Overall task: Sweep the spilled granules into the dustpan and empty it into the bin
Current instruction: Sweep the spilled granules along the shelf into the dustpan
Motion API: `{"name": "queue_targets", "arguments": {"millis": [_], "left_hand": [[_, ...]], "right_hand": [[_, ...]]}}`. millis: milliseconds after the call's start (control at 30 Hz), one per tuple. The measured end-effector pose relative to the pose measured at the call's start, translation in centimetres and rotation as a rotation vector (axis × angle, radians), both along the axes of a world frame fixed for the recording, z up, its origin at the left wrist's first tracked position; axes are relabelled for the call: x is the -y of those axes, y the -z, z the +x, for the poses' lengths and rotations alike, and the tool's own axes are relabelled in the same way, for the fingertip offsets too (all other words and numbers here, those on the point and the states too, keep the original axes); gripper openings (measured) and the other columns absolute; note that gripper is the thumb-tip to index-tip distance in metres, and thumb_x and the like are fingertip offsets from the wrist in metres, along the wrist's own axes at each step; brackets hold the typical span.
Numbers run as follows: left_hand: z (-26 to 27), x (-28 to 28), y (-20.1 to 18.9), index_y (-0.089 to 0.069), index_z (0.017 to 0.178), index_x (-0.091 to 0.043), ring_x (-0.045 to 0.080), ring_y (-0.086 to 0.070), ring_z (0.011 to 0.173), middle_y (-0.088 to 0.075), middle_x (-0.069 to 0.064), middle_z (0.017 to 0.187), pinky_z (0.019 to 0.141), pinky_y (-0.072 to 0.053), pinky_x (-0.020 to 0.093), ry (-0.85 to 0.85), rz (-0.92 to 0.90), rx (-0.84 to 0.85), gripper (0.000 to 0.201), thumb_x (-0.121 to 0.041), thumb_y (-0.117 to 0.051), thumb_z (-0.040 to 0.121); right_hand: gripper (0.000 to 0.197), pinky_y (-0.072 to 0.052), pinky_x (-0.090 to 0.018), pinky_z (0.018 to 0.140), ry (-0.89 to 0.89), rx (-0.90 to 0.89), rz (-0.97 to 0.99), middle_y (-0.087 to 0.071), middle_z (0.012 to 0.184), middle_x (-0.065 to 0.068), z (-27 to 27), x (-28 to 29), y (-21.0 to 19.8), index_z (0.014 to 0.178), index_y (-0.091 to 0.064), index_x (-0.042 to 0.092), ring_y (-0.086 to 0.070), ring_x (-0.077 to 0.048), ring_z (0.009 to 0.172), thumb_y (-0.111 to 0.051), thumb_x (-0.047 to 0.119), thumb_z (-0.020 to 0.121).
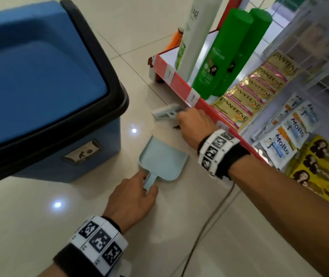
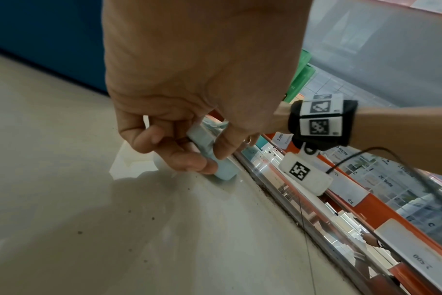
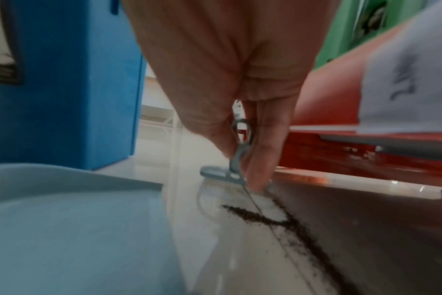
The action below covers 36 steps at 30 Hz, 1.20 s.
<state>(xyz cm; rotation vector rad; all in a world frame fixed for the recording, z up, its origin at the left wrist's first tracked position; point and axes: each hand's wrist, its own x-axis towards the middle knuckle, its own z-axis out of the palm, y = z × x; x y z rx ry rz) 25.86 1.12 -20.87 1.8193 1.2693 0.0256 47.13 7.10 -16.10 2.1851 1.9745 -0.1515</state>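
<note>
A pale blue dustpan [image 1: 162, 156] lies flat on the tiled floor, its mouth toward the shelf base. My left hand [image 1: 134, 198] pinches its short handle [image 2: 209, 151]. My right hand [image 1: 194, 124] grips the handle of a small grey hand brush [image 1: 166, 112], whose bristles rest on the floor [image 3: 225, 187]. Dark granules [image 3: 265, 219] lie in a line along the shelf's foot, beside the dustpan's edge [image 3: 76, 209]; a small clump [image 1: 176, 127] shows by my right hand. The blue bin [image 1: 39, 96] with a black rim stands at the left, lid closed.
A red-edged shop shelf [image 1: 181, 84] runs along the right, with green shampoo bottles [image 1: 221, 54] and hanging sachets [image 1: 255, 86]. A thin cable [image 1: 209, 222] trails over the floor below my right arm. Pale floor tiles [image 1: 39, 226] lie in front of the bin.
</note>
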Motion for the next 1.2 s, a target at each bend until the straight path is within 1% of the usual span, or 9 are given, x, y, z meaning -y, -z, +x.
{"name": "queue_targets", "arguments": {"millis": [167, 367, 533, 633, 700, 867, 1000, 1100, 1200], "left_hand": [[-0.2, -0.1, 0.1, -0.057, 0.12, -0.024, 0.021, -0.065, 0.088, -0.069, -0.002, 0.095, 0.082, -0.055, 0.041, -0.002, -0.016, 0.007, 0.032, -0.043, -0.048, 0.095], [-0.1, 0.1, 0.1, -0.055, 0.126, -0.024, 0.02, -0.066, 0.092, -0.07, -0.002, 0.098, 0.084, -0.054, 0.041, 0.018, -0.02, 0.009, 0.037, -0.046, -0.046, 0.097], [0.0, 0.2, -0.1, -0.057, 0.124, -0.024, 0.021, -0.066, 0.09, -0.07, 0.0, 0.096, 0.083, -0.055, 0.041, 0.018, -0.008, -0.001, 0.036, -0.045, -0.046, 0.097], [-0.3, 0.2, -0.3, -0.059, 0.119, -0.023, 0.022, -0.065, 0.088, -0.069, 0.0, 0.094, 0.082, -0.055, 0.041, 0.022, 0.003, 0.0, 0.034, -0.045, -0.045, 0.097], [-0.6, 0.3, -0.4, -0.059, 0.116, -0.023, 0.022, -0.064, 0.085, -0.068, -0.001, 0.09, 0.08, -0.054, 0.041, 0.022, 0.016, -0.004, 0.032, -0.044, -0.046, 0.096], [-0.8, 0.6, -0.4, -0.06, 0.108, -0.022, 0.022, -0.063, 0.078, -0.066, 0.0, 0.082, 0.074, -0.054, 0.038, 0.026, 0.042, 0.0, 0.028, -0.043, -0.046, 0.096], [-0.7, 0.8, -0.4, -0.06, 0.099, -0.021, 0.021, -0.061, 0.072, -0.064, 0.0, 0.075, 0.069, -0.052, 0.038, 0.038, 0.045, 0.02, 0.024, -0.04, -0.046, 0.097], [-0.7, 0.6, -0.2, -0.06, 0.099, -0.022, 0.021, -0.061, 0.07, -0.065, 0.0, 0.074, 0.067, -0.051, 0.036, 0.032, 0.054, 0.027, 0.023, -0.04, -0.045, 0.097], [-0.9, 0.6, -0.2, -0.061, 0.102, -0.022, 0.02, -0.062, 0.071, -0.066, 0.0, 0.075, 0.067, -0.051, 0.036, 0.026, 0.056, 0.046, 0.023, -0.039, -0.046, 0.097]], "right_hand": [[0.02, -0.053, -0.04, 0.084, -0.017, -0.008, -0.032, -0.061, 0.086, -0.009, 1.4, 4.7, -0.5, 0.09, -0.062, 0.012, -0.065, -0.028, 0.084, -0.044, 0.006, 0.099], [0.022, -0.054, -0.042, 0.072, -0.055, -0.069, 0.169, -0.059, 0.094, -0.012, 1.7, 3.5, -1.3, 0.115, -0.065, 0.011, -0.06, -0.03, 0.081, -0.049, 0.015, 0.101], [0.02, -0.052, -0.036, 0.07, -0.03, -0.035, 0.038, -0.048, 0.083, -0.005, 0.5, 0.8, -0.5, 0.106, -0.063, 0.008, -0.053, -0.024, 0.074, -0.045, 0.014, 0.102], [0.022, -0.056, -0.044, 0.079, 0.006, -0.007, -0.096, -0.049, 0.074, -0.003, 1.3, 2.6, -0.6, 0.103, -0.065, 0.011, -0.055, -0.025, 0.072, -0.044, 0.014, 0.101], [0.021, -0.055, -0.04, 0.077, -0.029, 0.027, -0.128, -0.049, 0.074, -0.003, 2.1, 4.0, -1.1, 0.102, -0.066, 0.01, -0.055, -0.024, 0.073, -0.045, 0.014, 0.101], [0.019, -0.047, -0.033, 0.064, -0.09, 0.032, 0.041, -0.054, 0.081, -0.004, 2.2, 4.3, -2.6, 0.101, -0.064, 0.012, -0.054, -0.022, 0.072, -0.049, 0.023, 0.103], [0.02, -0.055, -0.041, 0.065, -0.054, -0.136, 0.234, -0.063, 0.078, -0.01, 0.8, 1.5, -2.2, 0.102, -0.064, 0.009, -0.06, -0.029, 0.068, -0.044, 0.01, 0.1], [0.033, -0.059, -0.041, 0.065, 0.087, -0.415, 0.284, -0.069, 0.081, -0.012, -0.1, -0.1, -1.0, 0.122, -0.062, 0.012, -0.066, -0.031, 0.069, -0.041, 0.003, 0.097], [0.035, -0.061, -0.038, 0.05, 0.278, -0.679, 0.251, -0.065, 0.067, -0.002, 0.3, 0.1, 0.5, 0.129, -0.063, 0.016, -0.069, -0.026, 0.056, -0.043, 0.009, 0.101]]}}
